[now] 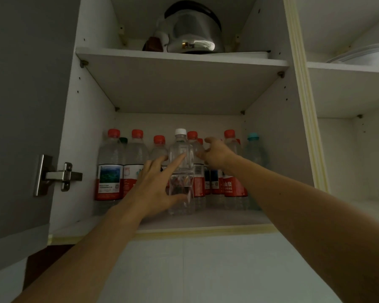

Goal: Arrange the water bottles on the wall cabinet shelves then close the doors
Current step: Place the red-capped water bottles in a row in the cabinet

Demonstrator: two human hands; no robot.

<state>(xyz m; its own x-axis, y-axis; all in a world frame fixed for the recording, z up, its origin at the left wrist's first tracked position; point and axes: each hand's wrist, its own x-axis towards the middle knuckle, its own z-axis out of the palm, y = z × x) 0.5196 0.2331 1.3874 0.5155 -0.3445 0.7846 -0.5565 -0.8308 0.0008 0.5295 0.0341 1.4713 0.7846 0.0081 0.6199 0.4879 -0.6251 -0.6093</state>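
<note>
The wall cabinet (269, 136) stands open in front of me, its grey door (24, 106) swung out to my left on a metal hinge (57, 174). On the upper shelf (179, 60) sits a shiny kettle (192, 32). The lower shelf (206, 218) carries the water bottles: a row of red-capped bottles (109, 169) along the back from the left wall across, and a blue-capped bottle (253, 149) at the right end. Nearer the front edge, about the middle, stands a clear white-capped bottle (181, 162). My left hand (157, 182) lies spread against its left side, fingers straight, touching it. My right hand (217, 153) hovers just right of it, fingers loosely apart, holding nothing.
</note>
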